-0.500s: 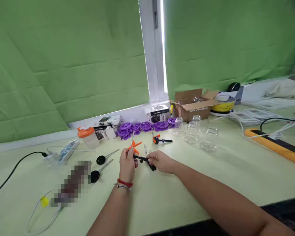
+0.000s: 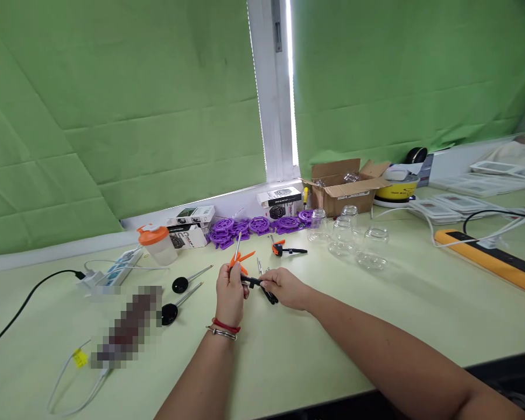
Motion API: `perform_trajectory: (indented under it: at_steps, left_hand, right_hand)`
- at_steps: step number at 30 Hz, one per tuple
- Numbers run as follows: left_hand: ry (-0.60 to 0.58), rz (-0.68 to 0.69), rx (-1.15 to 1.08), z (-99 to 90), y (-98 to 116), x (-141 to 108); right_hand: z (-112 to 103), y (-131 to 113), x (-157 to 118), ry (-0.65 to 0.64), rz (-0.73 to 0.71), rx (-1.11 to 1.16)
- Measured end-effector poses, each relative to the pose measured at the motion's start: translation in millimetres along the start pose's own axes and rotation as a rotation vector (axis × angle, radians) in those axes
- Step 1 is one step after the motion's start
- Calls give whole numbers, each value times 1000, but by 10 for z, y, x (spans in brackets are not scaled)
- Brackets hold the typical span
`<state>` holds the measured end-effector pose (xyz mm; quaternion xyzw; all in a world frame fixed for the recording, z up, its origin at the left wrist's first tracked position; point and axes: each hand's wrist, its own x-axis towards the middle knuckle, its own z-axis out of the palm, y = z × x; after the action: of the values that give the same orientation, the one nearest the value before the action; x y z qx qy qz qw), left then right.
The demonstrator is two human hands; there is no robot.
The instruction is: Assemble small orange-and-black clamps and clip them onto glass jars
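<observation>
In the head view my left hand (image 2: 230,297) is closed around an orange-and-black piece with a thin metal rod (image 2: 238,244) pointing up and orange prongs (image 2: 246,256) spreading to the right. My right hand (image 2: 285,288) pinches the end of the black bar (image 2: 250,281) that runs from this piece between both hands. Just under the right fingers, small black-handled metal parts (image 2: 269,296) lie on the table, partly covered. A similar orange-and-black piece (image 2: 284,249) rests farther back. Left of my hands lie two black discs with metal rods, one nearer (image 2: 170,314) and one behind (image 2: 180,284).
Purple plastic wheel-like parts (image 2: 259,226) line the back by small printed boxes (image 2: 282,201). Clear glass jars (image 2: 373,248) and an open carton (image 2: 343,195) stand to the right. An orange-lidded shaker (image 2: 157,245) and a power strip (image 2: 123,268) are left; a yellow-black bar (image 2: 490,256) lies far right.
My left hand has shifted slightly to the right, toward my right hand, with the orange-and-black piece. My right hand keeps nearly the same place and pinch.
</observation>
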<state>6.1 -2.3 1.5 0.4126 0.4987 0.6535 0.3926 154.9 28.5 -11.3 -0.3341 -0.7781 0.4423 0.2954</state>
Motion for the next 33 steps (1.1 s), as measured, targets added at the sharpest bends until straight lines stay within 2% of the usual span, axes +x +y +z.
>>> perform_trajectory:
  at_steps: [3, 10, 13, 17, 23, 25, 29, 33]
  left_hand:
    - [43, 66, 33, 5, 10, -16]
    - [166, 354, 107, -12, 14, -41]
    - [132, 437, 172, -23, 30, -55]
    - [47, 481, 204, -44, 59, -65]
    - [-99, 465, 280, -61, 141, -98]
    - [-134, 509, 355, -61, 165, -110]
    - [-113, 628, 516, -60, 172, -116]
    - [-76, 657, 647, -76, 143, -98]
  right_hand:
    - [2, -8, -5, 1, 8, 58]
    - [136, -76, -24, -11, 136, 322]
    - [209, -164, -48, -13, 180, 514]
    - [230, -274, -82, -8, 215, 711]
    - [178, -311, -117, -103, 218, 969]
    - [158, -315, -124, -143, 215, 1008]
    - [117, -325, -119, -121, 241, 1014]
    - [103, -323, -104, -50, 297, 1008]
